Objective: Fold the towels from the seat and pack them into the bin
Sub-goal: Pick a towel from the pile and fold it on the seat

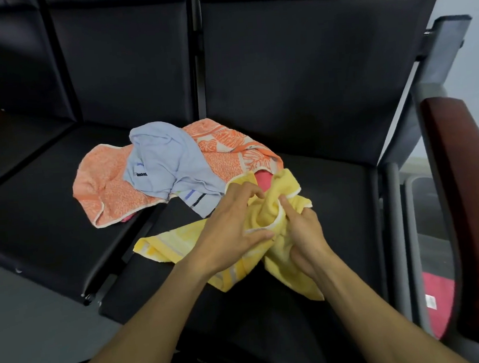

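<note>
Step in hand: first handling of the yellow towel (180, 244), which lies crumpled on the black seat (334, 190), near its front edge. It is gripped by both hands: the left hand (231, 231) pinches a white-edged hem, and the right hand (304, 239) is curled round bunched cloth. No fold is judged made yet. An orange towel (108, 190) and a blue towel (167, 164) wait behind. A bin (429, 251) is seen right of the seat, red cloth inside. Next: the corners must be found and the towel spread flat.
</note>
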{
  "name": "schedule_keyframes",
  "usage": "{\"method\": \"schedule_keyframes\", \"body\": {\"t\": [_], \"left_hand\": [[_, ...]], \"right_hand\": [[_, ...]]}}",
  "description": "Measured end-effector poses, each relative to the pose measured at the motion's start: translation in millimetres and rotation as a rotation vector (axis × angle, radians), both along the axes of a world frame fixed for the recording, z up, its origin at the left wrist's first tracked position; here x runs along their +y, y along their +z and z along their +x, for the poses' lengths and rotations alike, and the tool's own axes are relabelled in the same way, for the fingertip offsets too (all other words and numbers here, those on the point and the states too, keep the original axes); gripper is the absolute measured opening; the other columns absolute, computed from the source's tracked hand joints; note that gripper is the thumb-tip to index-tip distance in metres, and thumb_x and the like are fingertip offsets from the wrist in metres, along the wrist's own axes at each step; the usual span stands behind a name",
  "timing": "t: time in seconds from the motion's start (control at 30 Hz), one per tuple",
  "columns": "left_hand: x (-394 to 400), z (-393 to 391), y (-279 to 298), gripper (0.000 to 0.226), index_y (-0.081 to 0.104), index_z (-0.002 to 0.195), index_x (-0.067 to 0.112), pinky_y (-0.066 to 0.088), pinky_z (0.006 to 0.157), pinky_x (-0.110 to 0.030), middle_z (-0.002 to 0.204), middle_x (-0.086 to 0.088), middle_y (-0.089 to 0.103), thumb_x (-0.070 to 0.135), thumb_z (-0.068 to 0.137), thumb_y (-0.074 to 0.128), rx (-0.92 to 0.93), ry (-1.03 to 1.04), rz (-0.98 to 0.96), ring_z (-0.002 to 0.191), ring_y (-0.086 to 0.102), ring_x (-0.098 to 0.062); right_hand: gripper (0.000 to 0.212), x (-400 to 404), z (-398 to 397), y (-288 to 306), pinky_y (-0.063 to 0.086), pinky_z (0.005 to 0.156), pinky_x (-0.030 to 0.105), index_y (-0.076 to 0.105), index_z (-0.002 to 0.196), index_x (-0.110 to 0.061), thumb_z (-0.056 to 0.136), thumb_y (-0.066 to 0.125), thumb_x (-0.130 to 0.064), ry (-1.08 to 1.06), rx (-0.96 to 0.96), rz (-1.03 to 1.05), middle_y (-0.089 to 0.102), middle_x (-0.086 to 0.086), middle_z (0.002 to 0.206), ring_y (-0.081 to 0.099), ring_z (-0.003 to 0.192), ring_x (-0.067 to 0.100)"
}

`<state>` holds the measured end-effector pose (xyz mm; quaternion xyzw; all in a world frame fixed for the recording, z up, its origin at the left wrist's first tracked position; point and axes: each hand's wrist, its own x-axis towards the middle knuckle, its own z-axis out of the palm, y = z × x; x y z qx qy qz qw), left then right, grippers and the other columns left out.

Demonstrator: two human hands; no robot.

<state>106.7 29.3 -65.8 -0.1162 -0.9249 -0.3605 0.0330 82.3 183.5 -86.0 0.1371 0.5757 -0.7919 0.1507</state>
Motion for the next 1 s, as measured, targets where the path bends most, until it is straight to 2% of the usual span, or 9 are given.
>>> {"method": "schedule_keyframes", "body": {"t": [0.13,0.3,0.43,0.5,0.67,0.73,0.83,0.93,1.0], "left_hand": [[-3,-3,-5,0.02,0.062,0.088,0.029,0.043,0.092,-0.032,0.11,0.011,0.039,0.043,0.083,0.075,-0.039,-0.009,-0.167,0.105,0.04,-0.009],[-3,-7,0,0.008,0.049,0.094,0.025,0.048,0.066,-0.044,0.069,0.004,0.052,0.028,0.102,0.052,0.093,0.168,-0.098,0.067,0.05,-0.016],[4,-6,15,0.006,0.065,0.098,0.02,0.036,0.058,-0.016,0.059,0.014,0.054,0.022,0.099,0.059,0.009,0.151,0.234,0.058,0.047,-0.002],[2,-7,17,0.011,0.064,0.104,0.024,0.039,0.062,-0.017,0.065,0.003,0.056,0.026,0.093,0.068,-0.114,0.118,0.32,0.061,0.048,-0.003],[-8,-11,2,0.037,0.068,0.11,0.015,0.047,0.081,-0.026,0.103,0.001,0.07,0.034,0.081,0.08,-0.218,0.259,0.12,0.099,0.064,-0.016],[-8,-10,6,0.016,0.07,0.093,0.018,0.049,0.075,-0.027,0.088,0.004,0.07,0.023,0.081,0.079,-0.16,0.317,0.24,0.086,0.065,-0.013],[-6,-9,15,0.022,0.061,0.079,0.021,0.037,0.058,-0.015,0.074,0.009,0.062,0.003,0.078,0.072,-0.064,0.335,0.194,0.071,0.056,-0.008],[0,-5,20,0.025,0.057,0.079,0.022,0.037,0.055,-0.015,0.071,0.009,0.058,-0.001,0.076,0.067,-0.081,0.233,0.195,0.065,0.051,-0.006],[0,-6,19,0.019,0.06,0.084,0.02,0.04,0.058,-0.016,0.074,0.0,0.06,0.004,0.079,0.07,-0.129,0.194,0.26,0.067,0.051,-0.009]], "right_hand": [[0.032,0,-2,-9,0.057,0.093,0.051,0.067,0.114,-0.011,0.102,0.054,-0.038,-0.021,-0.018,0.035,0.077,0.009,0.103,0.074,0.097,0.026],[0.073,1,-1,-11,0.051,0.102,0.037,0.035,0.147,-0.027,0.088,0.07,-0.051,0.047,0.315,0.202,0.063,-0.008,0.131,0.062,0.119,0.009],[0.03,1,-1,-14,0.056,0.091,0.045,0.066,0.118,-0.023,0.089,0.073,-0.024,0.346,0.49,0.361,0.073,-0.001,0.108,0.069,0.101,0.018],[0.01,-2,0,-15,0.056,0.081,0.05,0.07,0.101,-0.022,0.091,0.066,-0.021,0.288,0.555,0.513,0.073,0.0,0.092,0.069,0.087,0.021],[0.011,-3,-2,-11,0.053,0.072,0.034,0.061,0.097,-0.015,0.097,0.058,-0.026,-0.036,0.361,0.479,0.067,0.0,0.089,0.064,0.084,0.015],[0.031,0,0,-9,0.053,0.073,0.024,0.053,0.118,-0.022,0.093,0.067,-0.032,0.058,0.336,0.52,0.065,-0.009,0.1,0.064,0.091,0.008],[0.07,1,2,-6,0.053,0.081,0.016,0.036,0.144,-0.034,0.087,0.076,-0.031,0.163,0.505,0.473,0.065,-0.023,0.109,0.065,0.1,-0.002],[0.021,-5,1,-5,0.056,0.08,0.033,0.069,0.115,-0.026,0.094,0.069,-0.024,0.263,0.629,0.51,0.073,-0.014,0.097,0.069,0.09,0.005],[0.008,-5,0,-6,0.059,0.078,0.044,0.074,0.096,-0.024,0.095,0.066,-0.024,0.149,0.553,0.473,0.075,-0.005,0.087,0.071,0.082,0.012]]}}
